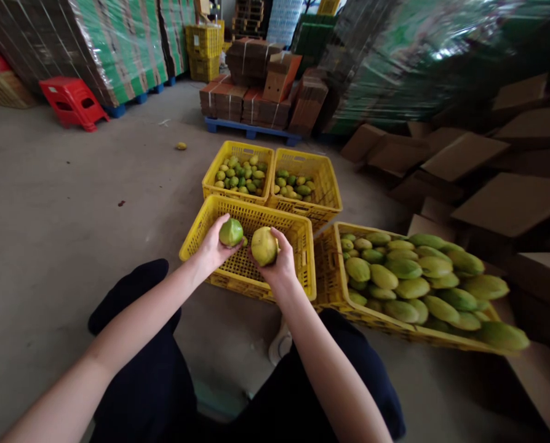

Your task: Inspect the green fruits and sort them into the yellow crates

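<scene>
My left hand (pixel 217 245) is closed around a green papaya (pixel 231 232), its end facing me. In my right hand (pixel 282 261) sits a yellower papaya (pixel 264 246), with my fingers wrapped round its side. Both hands hover over the near yellow crate (pixel 196 229), whose slatted floor shows beneath them. A small bit of another greenish-yellow fruit shows beside my left fingertips; what it belongs to is unclear. To the right, a yellow crate (pixel 371 315) is heaped with green and yellow papayas (pixel 404 269).
Beyond the near crate stand two more yellow crates, the left one (pixel 205 183) and the right one (pixel 333 184), both holding fruit. Loose cardboard boxes (pixel 464 163) lie at the right. A red stool (pixel 74 101) stands far left, and flattened cartons (pixel 222 101) rest on a blue pallet (pixel 251 130).
</scene>
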Demonstrator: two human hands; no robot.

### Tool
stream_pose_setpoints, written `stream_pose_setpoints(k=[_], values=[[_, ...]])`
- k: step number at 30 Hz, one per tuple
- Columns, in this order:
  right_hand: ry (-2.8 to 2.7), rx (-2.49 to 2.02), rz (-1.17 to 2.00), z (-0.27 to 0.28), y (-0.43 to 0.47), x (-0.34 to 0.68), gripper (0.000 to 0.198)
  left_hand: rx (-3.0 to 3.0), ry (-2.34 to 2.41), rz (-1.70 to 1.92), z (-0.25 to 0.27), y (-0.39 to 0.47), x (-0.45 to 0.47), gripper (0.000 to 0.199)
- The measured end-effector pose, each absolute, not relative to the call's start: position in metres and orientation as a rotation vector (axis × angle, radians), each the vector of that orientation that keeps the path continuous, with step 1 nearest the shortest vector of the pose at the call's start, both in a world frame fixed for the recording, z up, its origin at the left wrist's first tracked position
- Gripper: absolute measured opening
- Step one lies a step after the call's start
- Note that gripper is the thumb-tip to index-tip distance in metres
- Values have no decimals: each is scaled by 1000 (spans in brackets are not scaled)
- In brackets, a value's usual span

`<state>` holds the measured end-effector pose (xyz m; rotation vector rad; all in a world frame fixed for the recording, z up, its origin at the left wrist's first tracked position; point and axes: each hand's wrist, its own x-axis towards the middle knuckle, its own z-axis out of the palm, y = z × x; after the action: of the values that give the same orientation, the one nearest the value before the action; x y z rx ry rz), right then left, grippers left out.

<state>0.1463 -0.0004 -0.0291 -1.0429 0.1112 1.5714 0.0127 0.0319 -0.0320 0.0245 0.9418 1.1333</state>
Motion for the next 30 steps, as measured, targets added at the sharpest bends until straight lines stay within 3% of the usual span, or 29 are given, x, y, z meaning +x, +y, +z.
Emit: stream_pose_setpoints(k=[5,8,12,21,27,30], values=[[143,-1003,1638,-26,0,146,19,64,928,1057,-34,30,13,25],[128,-1009,1708,-33,0,148,30,40,870,974,-35,31,9,46],[27,-923,1749,-41,1,153,25,35,849,953,-29,32,6,57],[72,-829,1803,-21,0,153,28,32,877,952,-31,35,9,54],[27,-881,1701,-20,-1,151,12,77,819,888,-31,34,8,53],[37,-916,1766,-20,0,153,23,82,848,872,-28,32,9,57]])
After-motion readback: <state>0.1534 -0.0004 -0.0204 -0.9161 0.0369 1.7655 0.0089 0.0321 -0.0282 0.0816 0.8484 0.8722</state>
